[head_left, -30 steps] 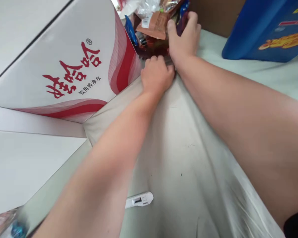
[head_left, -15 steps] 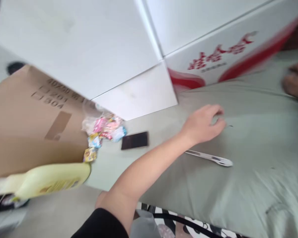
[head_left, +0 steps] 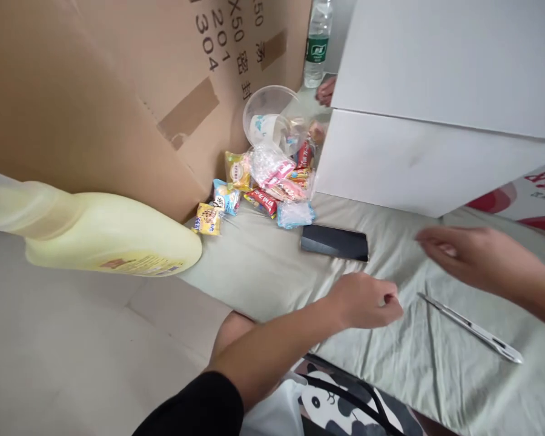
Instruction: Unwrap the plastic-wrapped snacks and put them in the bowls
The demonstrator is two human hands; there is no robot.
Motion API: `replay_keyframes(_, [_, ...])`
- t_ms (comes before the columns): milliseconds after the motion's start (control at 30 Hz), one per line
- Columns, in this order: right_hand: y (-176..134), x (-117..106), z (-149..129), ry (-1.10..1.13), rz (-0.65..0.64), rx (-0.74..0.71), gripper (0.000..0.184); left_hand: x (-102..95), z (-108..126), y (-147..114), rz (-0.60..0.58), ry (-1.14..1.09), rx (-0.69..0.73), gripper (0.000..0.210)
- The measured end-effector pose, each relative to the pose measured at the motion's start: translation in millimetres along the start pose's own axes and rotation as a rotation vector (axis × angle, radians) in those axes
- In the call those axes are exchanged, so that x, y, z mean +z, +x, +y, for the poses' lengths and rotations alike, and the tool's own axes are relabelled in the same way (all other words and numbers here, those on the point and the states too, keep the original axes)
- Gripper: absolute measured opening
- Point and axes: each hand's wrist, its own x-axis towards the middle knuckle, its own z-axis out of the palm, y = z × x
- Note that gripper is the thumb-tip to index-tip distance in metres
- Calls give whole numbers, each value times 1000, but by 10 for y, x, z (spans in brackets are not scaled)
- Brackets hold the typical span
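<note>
slim white tool (head_left: 470, 327) lying close to two curled hands

the slim white tool is lying flat on the pale green cloth (head_left: 249, 272), to the right of the left hand (head_left: 367, 300) and on the person's side of the right hand (head_left: 472, 254). its thin, pointed end is facing the left hand, and its rounded end is pointing toward the lower right. neither hand is touching it.

the left hand, reaching in from a black sleeve (head_left: 197, 406), is hanging over the cloth with its fingers curling inward and its thumb bending close to the forefinger. the right hand, coming in from the right edge, is keeping its fingers together and bent. i cannot tell whether the fingertips of either hand are meeting, or whether anything small is sitting inside them.

a dark smartphone (head_left: 335, 243) is lying just beyond the left hand. past it, small wrapped snack packets (head_left: 264, 201) are lying in a loose heap, with a translucent round tub (head_left: 257, 104) resting at their far side. a brown carton (head_left: 131, 66) is standing to the left of the packets, and a white box (head_left: 386, 160) is standing to their right. a green-labelled water bottle (head_left: 317, 49) is standing behind them, and a pale yellow bottle (head_left: 118, 236) is showing beside the carton.
</note>
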Motion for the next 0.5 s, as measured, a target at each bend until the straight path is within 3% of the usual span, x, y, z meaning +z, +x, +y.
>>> replay_keyframes(100, [872,-122,-1533,73,-3,-286,20,-138,17,-81,6,-19,36,24])
replay_keyframes(200, [1720,-200,-2367,50,98,-282,19,-256,21,-140,13,-91,78,26])
replay_keyframes(267, [2231,-206,-2591,55,238,-225,31,-323,-8,-187,28,-140,105,27])
replay_keyframes(367, [2860,-158,-2597,98,346,-33,52,-418,-97,-260,69,-158,104,27])
replay_keyframes(467, [3318,-30,-2385,139,283,283,76,-522,-195,-302,125,-188,34,27])
replay_keyframes(500, [3433,31,-2304,173,222,295,72,-558,-217,-308,128,-217,13,28])
